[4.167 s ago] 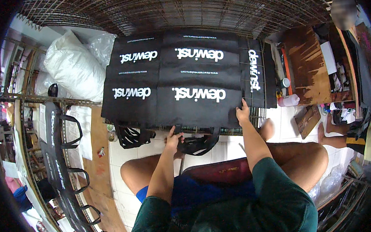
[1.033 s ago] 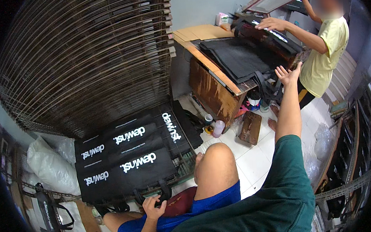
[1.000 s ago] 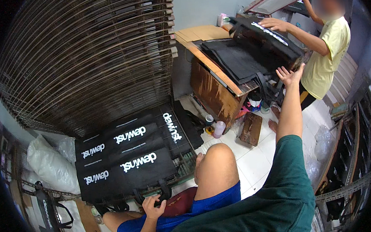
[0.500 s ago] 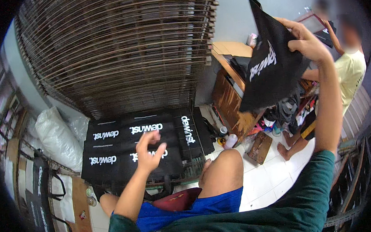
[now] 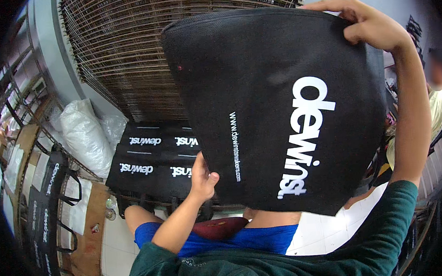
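A large black fabric bag [image 5: 257, 70] with white lettering hangs spread out in front of me, with no handles showing. My right hand [image 5: 376, 25] is raised at its upper right, thumb on the near face and fingers over the top edge. Low on the bag's left edge, my left hand [image 5: 203, 179] has its thumb on the near side; its fingertips are partly hidden. Behind the left hand lie several black printed bags [image 5: 141, 153] in neat rows, partly covered by the raised one.
A tall stack of wire racks [image 5: 125, 63] stands at the back. Left of it are a clear plastic bundle [image 5: 84, 133] and black handled bags [image 5: 46, 214] on a shelf. A co-worker in a yellow shirt [image 5: 435, 120] is at the far right, partly hidden by my arm.
The black bag has swung left and toward me, opening out flat in view. My left hand, apart with spread fingers before, now meets its left edge. My view has shifted left.
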